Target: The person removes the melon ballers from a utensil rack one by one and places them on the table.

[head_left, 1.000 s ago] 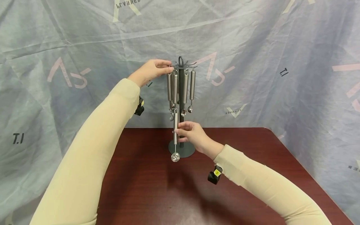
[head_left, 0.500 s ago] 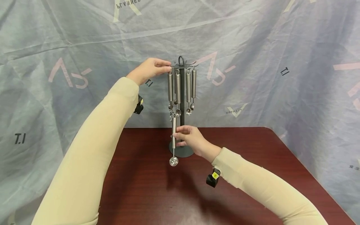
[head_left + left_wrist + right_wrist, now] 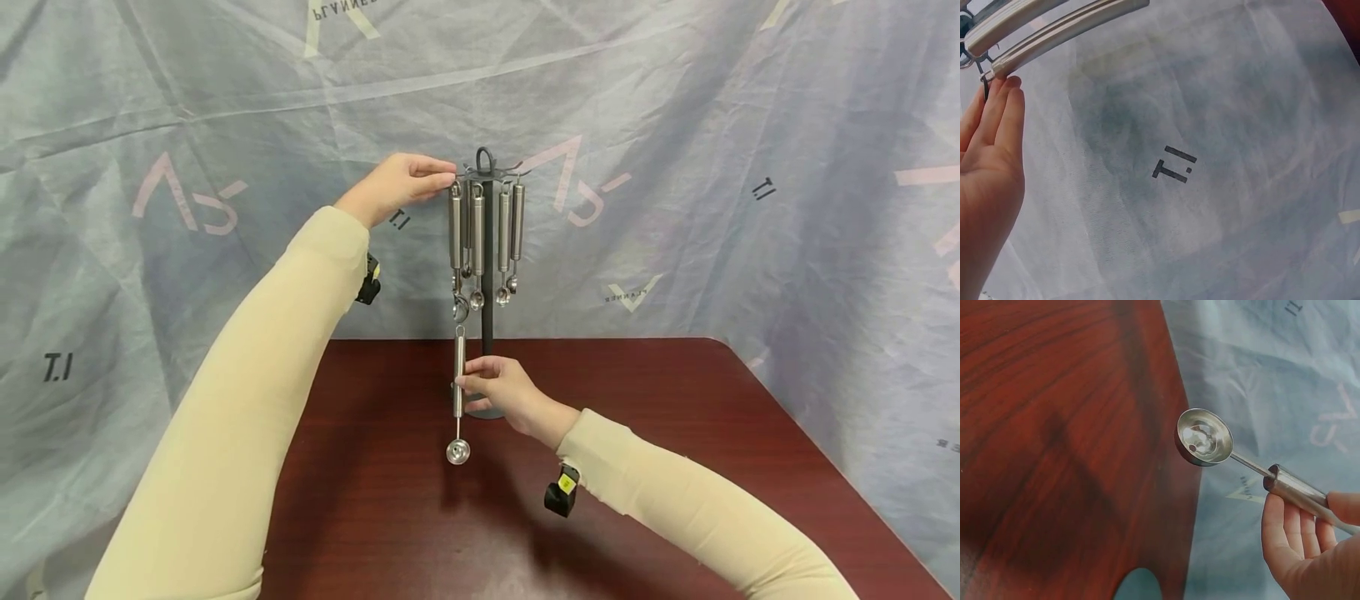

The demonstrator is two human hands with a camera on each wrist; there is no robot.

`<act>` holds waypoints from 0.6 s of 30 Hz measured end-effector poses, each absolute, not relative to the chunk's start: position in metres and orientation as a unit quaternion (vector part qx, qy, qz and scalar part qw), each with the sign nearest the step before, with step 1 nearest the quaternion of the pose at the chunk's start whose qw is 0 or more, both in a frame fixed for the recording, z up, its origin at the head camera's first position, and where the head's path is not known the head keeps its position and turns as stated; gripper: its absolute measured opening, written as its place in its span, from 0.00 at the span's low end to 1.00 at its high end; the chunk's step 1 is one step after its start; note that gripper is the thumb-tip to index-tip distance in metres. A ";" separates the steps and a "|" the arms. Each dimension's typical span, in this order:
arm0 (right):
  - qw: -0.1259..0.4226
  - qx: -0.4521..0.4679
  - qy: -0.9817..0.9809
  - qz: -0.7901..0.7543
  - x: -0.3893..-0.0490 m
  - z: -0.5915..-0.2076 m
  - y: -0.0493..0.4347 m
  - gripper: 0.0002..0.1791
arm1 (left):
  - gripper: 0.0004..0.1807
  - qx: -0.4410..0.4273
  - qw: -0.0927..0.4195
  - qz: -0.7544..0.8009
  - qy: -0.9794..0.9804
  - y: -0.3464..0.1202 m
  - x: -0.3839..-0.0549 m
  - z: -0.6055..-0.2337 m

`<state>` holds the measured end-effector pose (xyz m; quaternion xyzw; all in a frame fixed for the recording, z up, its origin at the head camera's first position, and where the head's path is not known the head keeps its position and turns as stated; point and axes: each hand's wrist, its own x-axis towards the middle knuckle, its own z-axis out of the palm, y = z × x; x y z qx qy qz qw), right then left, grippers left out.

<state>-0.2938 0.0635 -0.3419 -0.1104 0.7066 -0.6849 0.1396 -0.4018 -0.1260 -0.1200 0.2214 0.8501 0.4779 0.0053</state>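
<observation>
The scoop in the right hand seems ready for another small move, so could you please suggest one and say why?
I would probably ease the scoop further down toward the table: the right hand has been lowering it, and its loop is free below the utensils on the stand.

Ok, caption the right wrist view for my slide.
Right hand holding a metal scoop by its handle, reddish table and cloth behind.

1. A wrinkled grey fabric backdrop (image 3: 637,100) fills the upper frame and both sides, a crease (image 3: 375,89) slanting across its upper left.
2. Pink, yellow and black lettering (image 3: 51,368) marks it.
3. A reddish-brown wood-grain table (image 3: 645,375) spans the lower centre, with soft shadows (image 3: 495,483) and a dull shine (image 3: 483,575) at bottom.
</observation>
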 end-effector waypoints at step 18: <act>0.162 -0.078 0.674 -0.717 -0.291 -0.373 0.050 0.12 | 0.29 0.195 -0.025 0.429 0.882 -0.120 -0.397 -0.118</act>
